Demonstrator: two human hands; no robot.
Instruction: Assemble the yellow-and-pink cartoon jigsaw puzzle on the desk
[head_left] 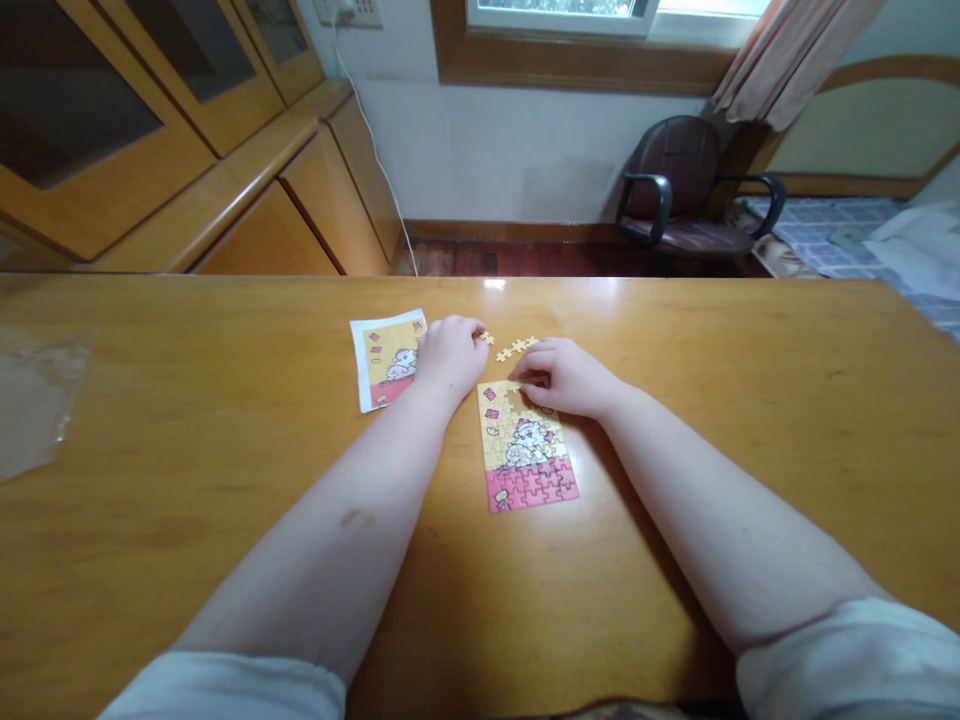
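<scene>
A partly assembled jigsaw puzzle lies on the table, yellow above and pink below, with a white cartoon animal in the middle. Near its top edge a gap shows the wood beneath. My right hand rests over the puzzle's upper right, thumb and curled fingers apart beside the gap. Beyond the top edge, my left hand has its fingers closed at a small yellow puzzle piece; the fingertips are partly hidden. More loose yellow pieces lie between the hands. Partly under my left hand is a printed reference picture with the same design.
A clear plastic bag lies at the left of the wooden table. Past the far edge stand a wooden cabinet on the left, a dark armchair and a bed on the right. A white cable hangs down the wall.
</scene>
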